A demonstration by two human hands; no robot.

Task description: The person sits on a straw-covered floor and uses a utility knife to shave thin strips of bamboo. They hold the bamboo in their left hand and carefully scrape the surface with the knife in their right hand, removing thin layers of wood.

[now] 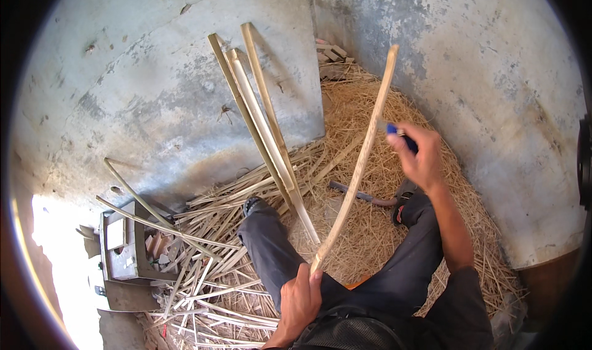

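Note:
My left hand [300, 304] is closed around the lower end of a long pale strip that looks like split bamboo [356, 177]. The strip slants up and away to the right, slightly curved, its far end free in the air. In my right hand [422, 157] is a blue-handled knife [402, 138], gripped with the thumb along it. Its short blade points left at the strip's upper part; whether they touch I cannot tell. Between my legs and the wall, several wider split lengths of bamboo [262, 125] lean upright.
Straw-like shavings [351, 112] cover the floor ahead and to the right. A heap of thin strips [209, 282] lies at left, beside a grey open box [132, 251] with scraps in it. A dark metal bar [361, 193] lies near my right foot. Worn walls [166, 85] stand close.

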